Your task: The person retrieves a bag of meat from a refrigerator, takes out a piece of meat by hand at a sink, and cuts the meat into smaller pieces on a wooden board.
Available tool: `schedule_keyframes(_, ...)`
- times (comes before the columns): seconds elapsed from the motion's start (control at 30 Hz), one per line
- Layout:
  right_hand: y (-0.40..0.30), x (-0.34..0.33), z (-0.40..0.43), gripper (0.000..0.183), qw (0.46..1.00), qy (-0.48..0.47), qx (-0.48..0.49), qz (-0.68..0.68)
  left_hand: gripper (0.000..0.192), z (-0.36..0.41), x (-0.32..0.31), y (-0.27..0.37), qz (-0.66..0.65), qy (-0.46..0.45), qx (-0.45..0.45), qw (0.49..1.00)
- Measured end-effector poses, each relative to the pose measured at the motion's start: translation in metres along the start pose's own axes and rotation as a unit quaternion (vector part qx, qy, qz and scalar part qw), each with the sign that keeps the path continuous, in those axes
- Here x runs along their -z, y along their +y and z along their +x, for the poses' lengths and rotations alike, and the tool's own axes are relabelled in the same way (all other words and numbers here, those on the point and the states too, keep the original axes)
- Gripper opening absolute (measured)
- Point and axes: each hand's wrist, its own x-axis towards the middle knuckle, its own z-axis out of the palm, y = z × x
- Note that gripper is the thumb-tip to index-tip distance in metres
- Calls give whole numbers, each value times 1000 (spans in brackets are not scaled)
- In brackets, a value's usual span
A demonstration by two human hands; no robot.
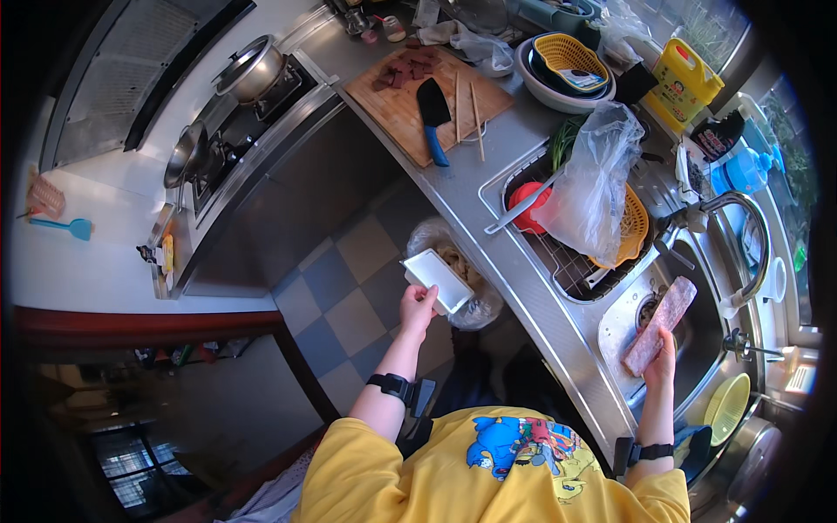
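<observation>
My left hand (pixel 418 308) grips one end of a white rectangular tray (pixel 439 280), held over a lined waste bin (pixel 482 312) on the floor. Food scraps (pixel 460 263) show inside the bin beyond the tray. Over the sink basin (pixel 614 330), my right hand (pixel 660 359) holds a long pinkish block (pixel 666 319), which looks like frozen meat. The sink drain lies partly hidden behind the block. Above it curves the metal faucet (pixel 758 242).
On the counter, a wooden cutting board (pixel 392 124) bears dark red pieces (pixel 409 67), a blue-handled cleaver (pixel 435 121) and chopsticks (pixel 476 118). A plastic bag (pixel 588 183) and yellow basket (pixel 633 225) occupy the second basin. Pots stand on the stove (pixel 225 153) at left.
</observation>
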Motion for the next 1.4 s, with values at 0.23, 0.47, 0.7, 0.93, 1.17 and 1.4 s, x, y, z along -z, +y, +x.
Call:
schedule_keyframes(0.23, 7, -7, -14, 37, 999, 14, 16, 32, 32, 61, -31, -24, 434, 35, -181, 882)
schedule_keyframes(0.47, 7, 31, -10, 33, 996, 44, 42, 68, 38, 4, -50, 89, 675, -95, -169, 712)
schedule_keyframes(0.7, -3, 63, 31, 33, 992, 9, 51, 112, 24, -113, -237, 144, 372, -319, -338, 804)
schedule_keyframes(0.93, -27, 52, 39, 40, 995, -18, -14, 102, 59, -138, -437, 109, 358, -383, -636, 567)
schedule_keyframes(1.17, -22, 56, 59, 39, 987, -25, -39, 155, 32, -133, -464, 93, 387, -370, -605, 589)
schedule_keyframes(1.4, -23, 53, 67, 38, 985, -16, -45, 165, 31, -131, -453, 92, 397, -393, -570, 602)
